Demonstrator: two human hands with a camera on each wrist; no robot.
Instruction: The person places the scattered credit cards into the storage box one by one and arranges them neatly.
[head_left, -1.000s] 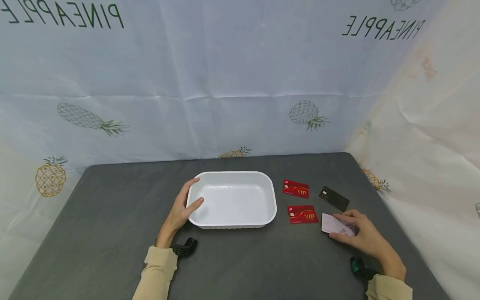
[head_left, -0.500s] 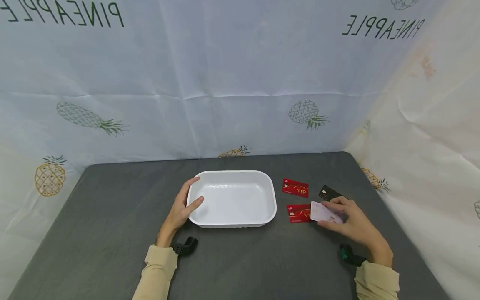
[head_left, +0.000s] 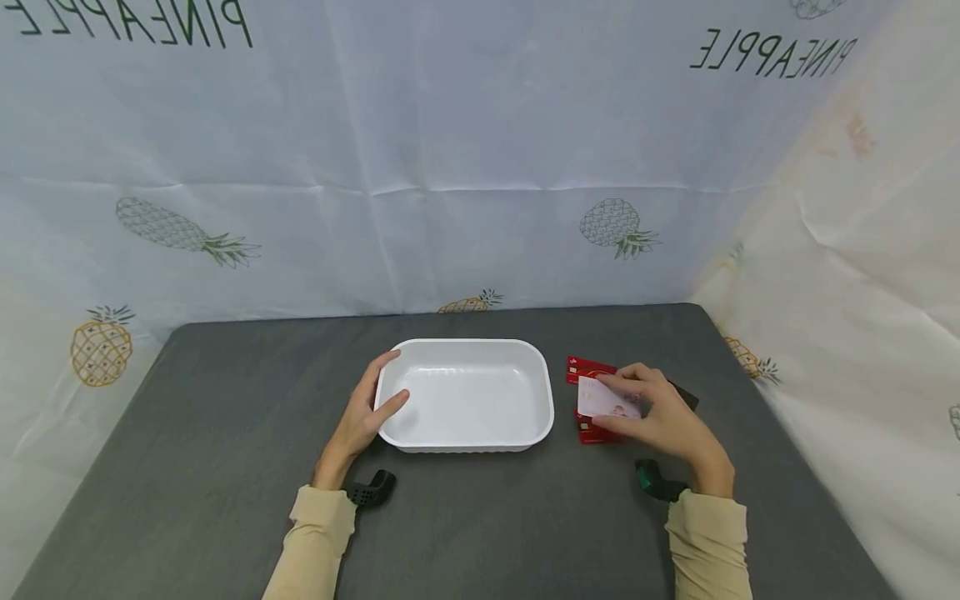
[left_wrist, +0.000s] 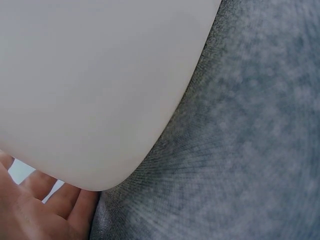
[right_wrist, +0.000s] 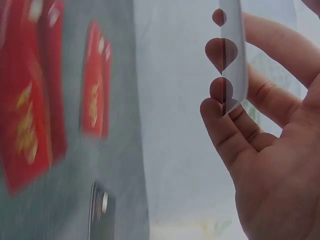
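Observation:
A white rectangular tray [head_left: 465, 400] stands on the grey table. My left hand [head_left: 358, 427] grips its left end, thumb over the rim and fingers along the outer side; the left wrist view shows the tray's pale wall [left_wrist: 100, 90] above the fingers. My right hand [head_left: 667, 417] pinches a pale pink card [head_left: 600, 398] between thumb and fingers, raised over two red VIP cards. Of these, the upper red card [head_left: 585, 368] and the lower red card [head_left: 588, 432] are partly covered. A black card [head_left: 686, 396] shows partly behind the right hand.
The grey table [head_left: 247, 433] ends at the back against a white hanging cloth [head_left: 405, 233] printed with pineapples. More pale cloth [head_left: 862, 350] hangs on the right. Each wrist wears a black camera mount.
My right hand has lifted the pink card off the table and carried it left and slightly back, over the red cards toward the tray. The left hand and tray stay put.

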